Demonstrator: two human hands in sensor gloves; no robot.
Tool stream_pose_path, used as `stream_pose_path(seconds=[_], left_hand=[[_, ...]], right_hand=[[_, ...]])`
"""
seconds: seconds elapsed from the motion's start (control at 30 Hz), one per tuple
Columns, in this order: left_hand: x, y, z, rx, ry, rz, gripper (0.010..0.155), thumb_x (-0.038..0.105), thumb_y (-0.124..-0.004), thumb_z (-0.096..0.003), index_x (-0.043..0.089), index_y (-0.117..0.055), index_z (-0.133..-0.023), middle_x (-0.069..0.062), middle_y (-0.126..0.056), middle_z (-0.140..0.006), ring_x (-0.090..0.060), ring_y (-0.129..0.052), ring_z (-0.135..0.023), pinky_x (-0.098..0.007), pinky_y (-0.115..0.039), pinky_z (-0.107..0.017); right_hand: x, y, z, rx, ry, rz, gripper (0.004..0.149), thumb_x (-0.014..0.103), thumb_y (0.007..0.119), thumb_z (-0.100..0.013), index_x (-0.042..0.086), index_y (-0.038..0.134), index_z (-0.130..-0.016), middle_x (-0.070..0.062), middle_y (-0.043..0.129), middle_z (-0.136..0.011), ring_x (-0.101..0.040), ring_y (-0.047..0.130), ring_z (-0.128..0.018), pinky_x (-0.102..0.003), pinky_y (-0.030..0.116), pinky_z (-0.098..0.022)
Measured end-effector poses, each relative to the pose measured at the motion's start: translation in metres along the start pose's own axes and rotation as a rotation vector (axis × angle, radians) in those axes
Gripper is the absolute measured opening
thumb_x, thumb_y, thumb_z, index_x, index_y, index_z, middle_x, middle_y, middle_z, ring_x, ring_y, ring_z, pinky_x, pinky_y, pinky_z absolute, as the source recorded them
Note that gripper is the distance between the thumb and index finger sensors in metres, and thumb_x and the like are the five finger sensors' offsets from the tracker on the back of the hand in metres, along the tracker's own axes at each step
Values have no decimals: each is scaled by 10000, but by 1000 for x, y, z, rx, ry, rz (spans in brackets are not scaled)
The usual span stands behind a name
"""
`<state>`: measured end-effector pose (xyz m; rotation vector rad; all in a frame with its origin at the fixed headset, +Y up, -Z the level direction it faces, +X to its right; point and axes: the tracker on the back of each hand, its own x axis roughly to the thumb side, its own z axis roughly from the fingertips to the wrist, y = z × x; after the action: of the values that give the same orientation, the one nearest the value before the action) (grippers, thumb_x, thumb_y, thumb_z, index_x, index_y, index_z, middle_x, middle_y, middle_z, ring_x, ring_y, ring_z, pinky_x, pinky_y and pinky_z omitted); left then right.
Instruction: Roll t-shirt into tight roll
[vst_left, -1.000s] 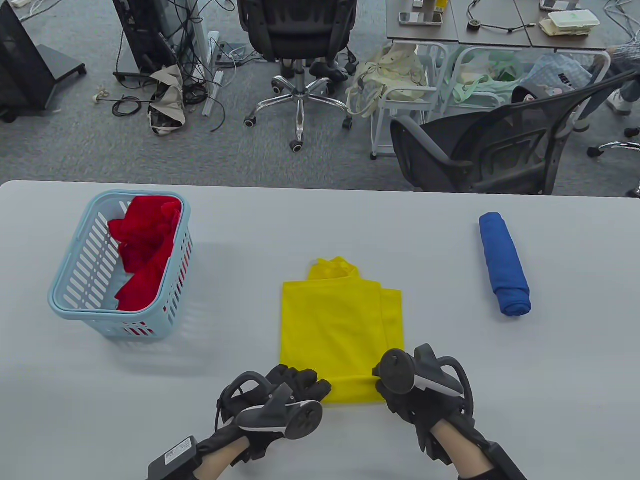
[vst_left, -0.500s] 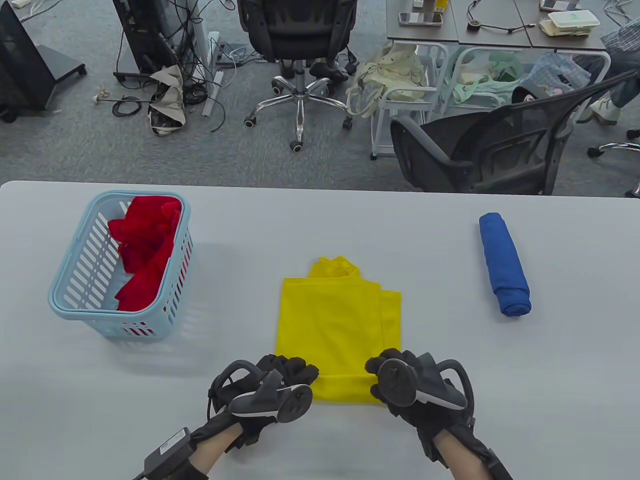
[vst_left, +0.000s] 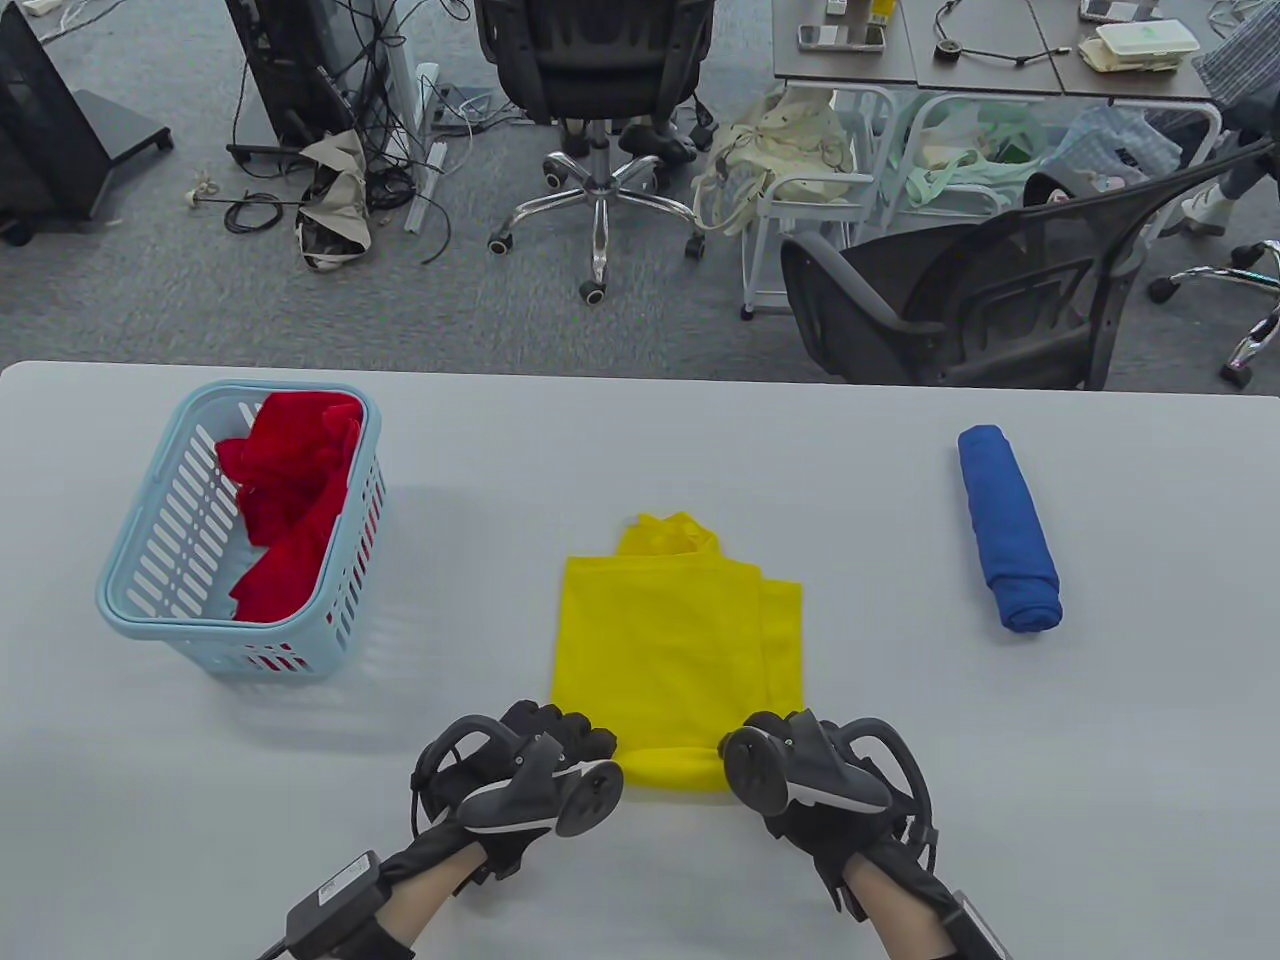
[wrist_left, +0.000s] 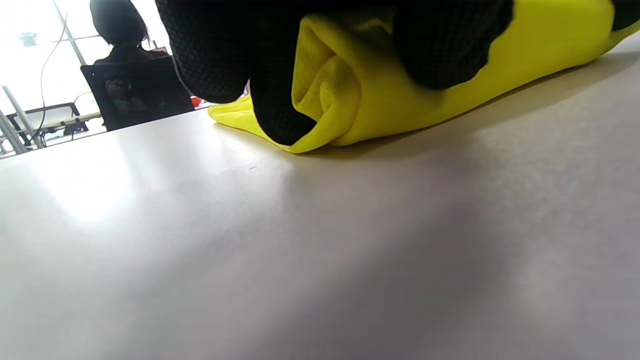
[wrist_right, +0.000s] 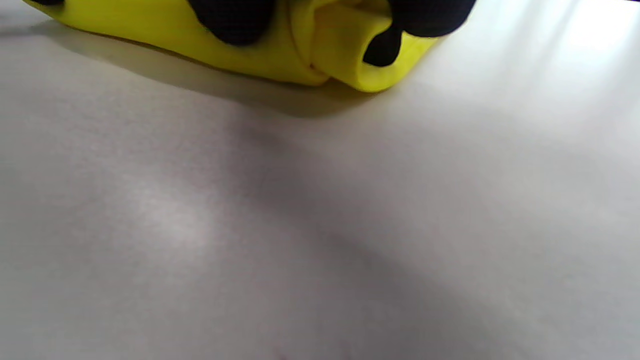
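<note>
**Both hands on the near hem as the roll begins**

Here, in the table view, the yellow t-shirt (vst_left: 675, 650) lies folded into a narrow panel at the middle of the grey tabletop (vst_left: 1100, 720), its long axis running away from the person, collar end farthest. The left hand (vst_left: 540, 765) and the right hand (vst_left: 800, 770) grip the two ends of the near hem, which is already curled into a short first roll lying crosswise between them. Both are equally near; the unrolled cloth lies straight ahead of the fingers, so the roll has to travel away from the person. A light-blue basket (vst_left: 150, 600) with red cloth (vst_left: 290, 500) stands well apart on the left, a blue rolled garment (vst_left: 1008, 527) well apart on the right

In the left wrist view, the gloved fingers (wrist_left: 220, 55) curl closed over the roll's open end, where a loose spiral of smooth, thin yellow fabric shows, resting on the tabletop

In the right wrist view, fingertips (wrist_right: 230, 20) press down on the other end; the spiral there looks slack too, so I judge it needs tightening as it advances
</note>
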<state>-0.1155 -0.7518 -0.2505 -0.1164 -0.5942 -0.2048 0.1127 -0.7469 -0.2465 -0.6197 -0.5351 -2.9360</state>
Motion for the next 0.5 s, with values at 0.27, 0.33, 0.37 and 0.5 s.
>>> stream_pose_path(seconds=[0.27,0.33,0.37,0.5], left_hand=[[-21,0,0,-98,41,410,452,403,-661,-563,230,-797,-959,47,-1010,-747,-149,-1036,-605,-450,-837,-612],[-28,-3,-2,-109,84,460,452,418,-644,-570,226,-800,-949,61,-1024,-700,-140,-1045,-566,-440,-846,-598],[-32,-4,-3,-110,123,473,458,441,-634,-572,224,-811,-935,71,-1029,-668,-135,-1048,-546,-437,-849,-592],[-39,-9,-4,-93,227,416,486,516,-661,-546,244,-811,-920,65,-1009,-673,-161,-1025,-554,-459,-820,-615]], right_hand=[[-13,2,-2,35,-15,-151,455,284,507,-655,138,487,-1085,-123,655,-1028,-283,817,-838,-534,648,-669],[-13,5,-4,32,4,-159,459,292,479,-659,131,466,-1089,-102,692,-985,-257,848,-771,-522,672,-642],[-13,4,-6,30,18,-136,467,302,474,-662,133,445,-1097,-78,713,-962,-237,868,-741,-510,690,-627],[-13,3,-10,21,66,-129,528,359,504,-670,115,398,-1126,-30,753,-920,-201,903,-696,-483,726,-598]])
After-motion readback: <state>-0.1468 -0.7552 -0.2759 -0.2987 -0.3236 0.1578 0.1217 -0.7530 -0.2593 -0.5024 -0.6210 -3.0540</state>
